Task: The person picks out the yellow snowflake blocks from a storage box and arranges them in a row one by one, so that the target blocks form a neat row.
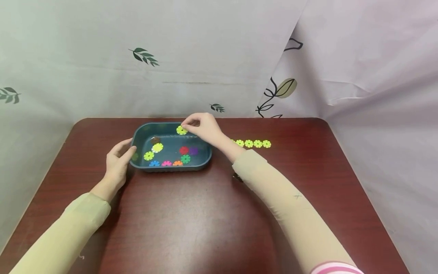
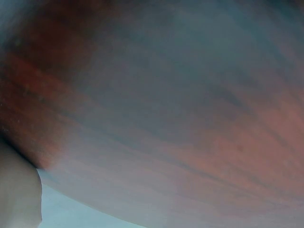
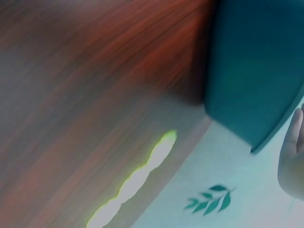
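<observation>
A dark teal tray (image 1: 171,168) stands at the back of the table, left of the middle. My left hand (image 1: 117,161) grips its left end, thumb over the rim. Above the tray's far side, my right hand (image 1: 208,129) pinches a yellow snowflake disc (image 1: 181,131) between thumb and fingertips. Inside lie several more snowflake discs: yellow (image 1: 148,156), brown (image 1: 155,140), red (image 1: 184,150), purple (image 1: 193,151), green (image 1: 185,159), orange (image 1: 177,163), pink (image 1: 166,163) and blue (image 1: 154,163). In the right wrist view, the tray's outer wall (image 3: 251,71) shows near the hand's edge (image 3: 290,166).
Right of the tray, a row of yellow snowflake discs (image 1: 257,144) lies on the reddish-brown table (image 1: 191,213); my right forearm partly covers its left end. A small dark thing (image 1: 237,176) peeks out under that sleeve. Leaf-patterned cloth (image 1: 205,57) hangs behind the table.
</observation>
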Motion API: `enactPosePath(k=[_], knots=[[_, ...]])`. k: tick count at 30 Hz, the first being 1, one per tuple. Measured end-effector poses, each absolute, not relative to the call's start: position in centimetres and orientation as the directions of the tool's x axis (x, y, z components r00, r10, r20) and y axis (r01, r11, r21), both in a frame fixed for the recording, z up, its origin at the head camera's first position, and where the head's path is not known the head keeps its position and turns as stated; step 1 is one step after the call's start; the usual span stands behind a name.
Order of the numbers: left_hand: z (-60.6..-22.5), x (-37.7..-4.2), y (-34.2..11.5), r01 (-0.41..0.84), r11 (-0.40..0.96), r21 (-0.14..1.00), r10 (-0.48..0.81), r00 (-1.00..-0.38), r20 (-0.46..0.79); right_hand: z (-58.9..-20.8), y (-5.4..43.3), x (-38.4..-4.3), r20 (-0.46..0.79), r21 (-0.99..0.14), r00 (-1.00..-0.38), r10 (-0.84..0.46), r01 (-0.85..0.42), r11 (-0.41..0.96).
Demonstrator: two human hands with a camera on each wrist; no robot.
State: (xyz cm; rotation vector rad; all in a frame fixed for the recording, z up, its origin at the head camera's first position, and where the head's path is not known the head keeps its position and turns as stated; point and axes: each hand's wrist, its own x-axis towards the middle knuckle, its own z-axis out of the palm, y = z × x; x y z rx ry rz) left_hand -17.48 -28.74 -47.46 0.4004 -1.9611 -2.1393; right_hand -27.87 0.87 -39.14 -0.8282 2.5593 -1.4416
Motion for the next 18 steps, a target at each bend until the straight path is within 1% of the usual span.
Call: enactPosePath(k=[8, 18], knots=[[-47.3, -17.6, -28.9, -0.018, -0.119, 0.993, -0.344, -0.937, -0.058, -38.9, 4.1, -28.5, 0.233, -0.812, -0.868, -0.439, -0.422, 0.404], [-47.2, -17.4, -29.1, -0.041, -0.113, 0.993, -0.339, -0.938, -0.077, -38.7, 8.7, -28.9, 0.216, -0.832, -0.908, -0.359, -0.364, 0.418]])
